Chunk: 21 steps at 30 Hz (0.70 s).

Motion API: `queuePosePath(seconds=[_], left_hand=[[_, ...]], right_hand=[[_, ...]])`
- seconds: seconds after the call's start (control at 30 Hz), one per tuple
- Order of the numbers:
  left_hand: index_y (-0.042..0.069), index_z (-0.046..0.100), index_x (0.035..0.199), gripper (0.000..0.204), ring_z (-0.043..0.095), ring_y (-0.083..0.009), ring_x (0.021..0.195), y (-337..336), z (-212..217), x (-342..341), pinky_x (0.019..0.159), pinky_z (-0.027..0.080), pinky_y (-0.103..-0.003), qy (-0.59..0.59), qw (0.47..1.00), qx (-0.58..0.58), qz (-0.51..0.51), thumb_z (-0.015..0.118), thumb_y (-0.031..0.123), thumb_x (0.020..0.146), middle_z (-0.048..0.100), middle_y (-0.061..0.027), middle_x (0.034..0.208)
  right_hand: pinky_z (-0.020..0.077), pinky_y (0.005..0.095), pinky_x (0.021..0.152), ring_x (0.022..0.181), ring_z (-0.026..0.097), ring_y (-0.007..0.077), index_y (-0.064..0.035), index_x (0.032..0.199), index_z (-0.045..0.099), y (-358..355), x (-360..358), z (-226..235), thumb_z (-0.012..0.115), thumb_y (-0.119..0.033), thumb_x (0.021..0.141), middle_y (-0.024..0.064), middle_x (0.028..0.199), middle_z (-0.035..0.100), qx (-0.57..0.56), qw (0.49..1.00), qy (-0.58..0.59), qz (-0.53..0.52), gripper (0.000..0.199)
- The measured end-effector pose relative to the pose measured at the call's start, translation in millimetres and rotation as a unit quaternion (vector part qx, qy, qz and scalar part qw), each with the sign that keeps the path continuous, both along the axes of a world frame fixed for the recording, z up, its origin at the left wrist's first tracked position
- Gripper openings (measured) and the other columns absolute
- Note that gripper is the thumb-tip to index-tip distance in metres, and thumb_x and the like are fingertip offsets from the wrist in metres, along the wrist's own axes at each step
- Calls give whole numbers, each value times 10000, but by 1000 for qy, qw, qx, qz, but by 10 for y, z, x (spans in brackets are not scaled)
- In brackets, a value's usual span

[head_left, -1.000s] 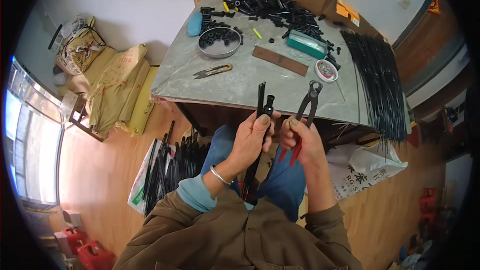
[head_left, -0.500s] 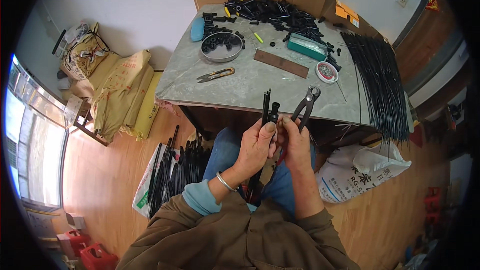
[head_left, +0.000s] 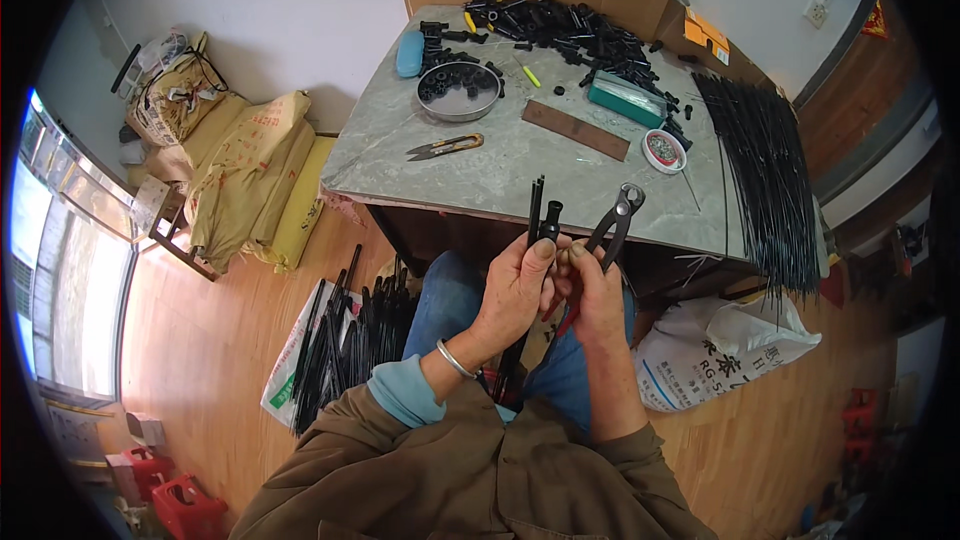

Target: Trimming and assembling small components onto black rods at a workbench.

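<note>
Status: one piece in hand, looks mid-work. Left hand (head_left: 515,292) is closed around a few black rods (head_left: 536,208) and a black fitting (head_left: 552,217), standing side by side near the table's front edge, fitting tipped up. Can't tell if the fitting is already fixed to a rod; fingers cover its lower part.

Right hand (head_left: 596,292) is wrapped around the pincers (head_left: 624,210), head up and apart from the fitting. Its thumb and fingertips close in narrow against the left fingertips. Can't see if they pinch anything small there.

Stock untouched by either hand: loose fitting pile (head_left: 560,32) at the back of the table (head_left: 400,170), ring bowl (head_left: 458,117), tub (head_left: 663,151) of small bits, long rods (head_left: 765,185) on the right. Plenty left, by the look of it.

Floor bundle (head_left: 365,330) lies on the left; could be done pieces, can't confirm. Snips (head_left: 445,147) lie idle.
</note>
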<state>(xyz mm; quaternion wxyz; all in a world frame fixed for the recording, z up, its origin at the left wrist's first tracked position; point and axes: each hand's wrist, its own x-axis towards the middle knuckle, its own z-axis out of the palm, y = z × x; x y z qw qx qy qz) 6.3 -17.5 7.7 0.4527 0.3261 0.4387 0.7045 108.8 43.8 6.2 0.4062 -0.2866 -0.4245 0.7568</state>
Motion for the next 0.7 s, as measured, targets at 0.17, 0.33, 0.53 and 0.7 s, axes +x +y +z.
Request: queuePosePath(seconds=[0.17, 0.33, 0.53, 0.7], left_hand=[[-2, 565, 1024, 448, 424, -26, 505, -37, 40, 76, 444, 345, -181, 13, 1000, -6, 8, 480, 434, 969, 475, 17, 688], [33, 512, 881, 432, 421, -30, 509, -46, 62, 120, 446, 346, -192, 36, 999, 1, -6, 480, 456, 963, 463, 24, 673], [33, 506, 871, 438, 426, -37, 505, -18, 42, 81, 442, 340, -198, 37, 999, -9, -2, 464, 458, 969, 463, 21, 679], [6, 557, 982, 467, 429, -43, 501, 6, 35, -23, 440, 336, -198, 10, 999, -22, -27, 443, 459, 977, 469, 18, 695]], right_hand=[[366, 218, 473, 530, 451, 86, -48, 829, 564, -121, -82, 243, 541, -183, 925, -9, 658, 505, -25, 999, -14, -38, 167], [331, 206, 444, 506, 430, 43, -29, 868, 568, -44, -145, 108, 575, -236, 950, -45, 615, 489, 133, 977, -92, -142, 223], [330, 205, 452, 530, 447, 35, -21, 898, 577, -91, -145, 211, 576, -217, 950, -35, 632, 509, 144, 973, -128, -131, 203], [336, 207, 455, 518, 448, 47, -29, 875, 575, 3, -48, 171, 559, -191, 948, -23, 646, 513, 80, 993, -77, -42, 179]])
